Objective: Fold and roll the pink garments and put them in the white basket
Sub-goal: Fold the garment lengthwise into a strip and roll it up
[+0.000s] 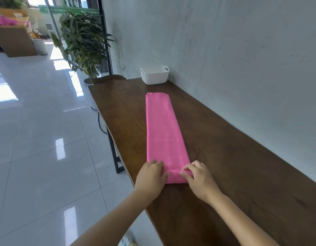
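Note:
A pink garment [163, 132] lies folded into a long narrow strip down the middle of the dark wooden table [233, 166]. Its near end is turned over into a small first roll. My left hand [152, 176] grips the left side of that rolled end, fingers curled over it. My right hand [196, 176] pinches the right side of the same end with thumb and fingers. The white basket [154, 75] stands at the table's far end against the wall, and no garment shows inside it.
A grey wall [242, 50] runs along the table's right side. The table's left edge drops to a glossy tiled floor [38, 139]. A potted plant [84, 45] stands beyond the far corner. More pink cloth [4, 21] lies on a distant counter.

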